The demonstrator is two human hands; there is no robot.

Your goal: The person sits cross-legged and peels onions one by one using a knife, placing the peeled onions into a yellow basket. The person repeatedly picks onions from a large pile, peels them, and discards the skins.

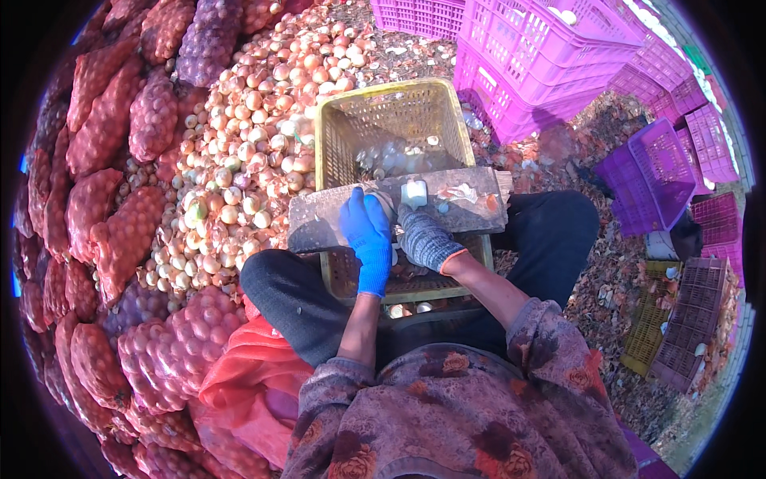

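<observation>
My left hand (365, 230), in a blue coated glove, rests on a worn wooden board (323, 220). Its fingers press around a rounded brownish onion (386, 202), mostly hidden and blurred. Close on the right is my right hand (426, 237), in a grey knit glove with an orange cuff. Its fingers curl by the board's near edge, and whatever they may hold is hidden. Just beyond them a white piece (414, 193), perhaps peeled onion, lies on the board. Onion skins (458, 193) are scattered to its right. The board lies across a yellow plastic crate (392, 88) between my knees.
A large heap of onions (257, 120) spreads to the left, bordered by stacked red mesh sacks (111, 129) of onions. Pink crates (532, 66) stand at the upper right, with a purple crate (652, 170) below. Dry skins litter the ground (604, 293).
</observation>
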